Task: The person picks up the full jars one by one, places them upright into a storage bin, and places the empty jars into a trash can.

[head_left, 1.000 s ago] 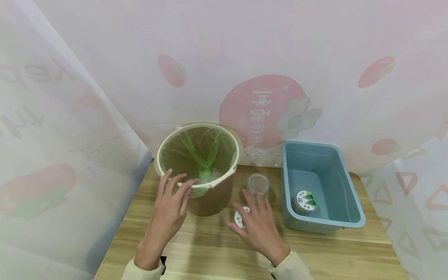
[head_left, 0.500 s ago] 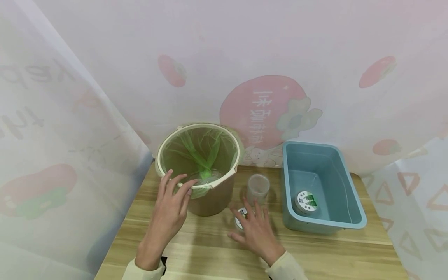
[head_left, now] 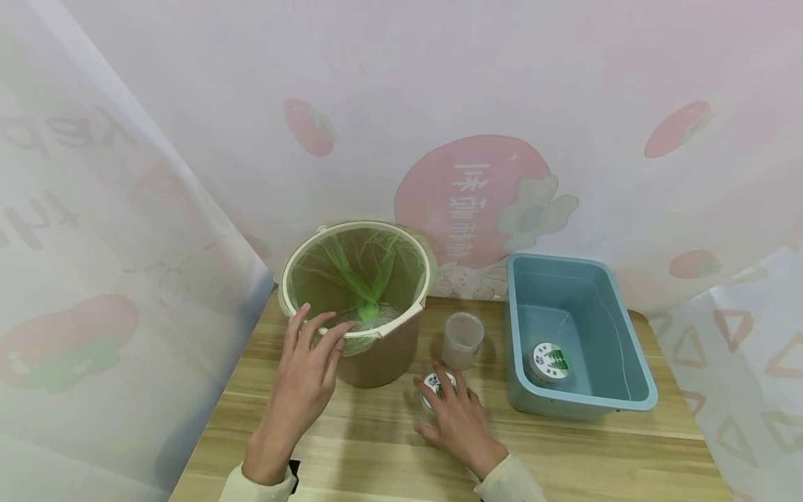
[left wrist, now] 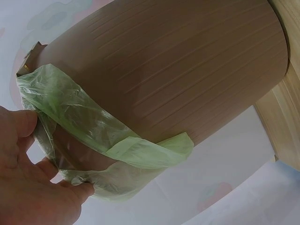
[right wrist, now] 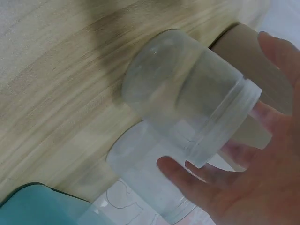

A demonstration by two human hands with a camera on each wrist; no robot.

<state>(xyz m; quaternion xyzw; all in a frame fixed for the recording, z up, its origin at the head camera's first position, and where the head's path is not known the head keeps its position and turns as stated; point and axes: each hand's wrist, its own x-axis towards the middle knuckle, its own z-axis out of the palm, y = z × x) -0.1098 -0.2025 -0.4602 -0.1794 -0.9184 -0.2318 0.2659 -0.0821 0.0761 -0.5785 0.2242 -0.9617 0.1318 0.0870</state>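
My left hand [head_left: 307,376] holds the front rim of a brown bin [head_left: 383,366], its fingers over the edge, where a thin green bin bag [left wrist: 84,117] is folded over the outside. My right hand [head_left: 461,425] is at a clear jar with a white printed lid [head_left: 437,385], standing on the table right of the bin. Its fingers are spread over and around the lid; the thumb [right wrist: 281,51] stands apart from the jar. Just behind is a second clear jar [head_left: 463,338], upright and without a lid.
A blue tub [head_left: 586,401] stands at the right of the wooden table [head_left: 376,453], with another white-lidded jar [head_left: 548,362] inside. Green bag film and something clear [head_left: 376,322] lie low in the bin. A printed white cloth [head_left: 477,70] hangs behind.
My right hand has drawn back from beside the open jar and come round to the lidded jar, which sits slightly farther right under the fingers. The left hand has stayed on the rim.
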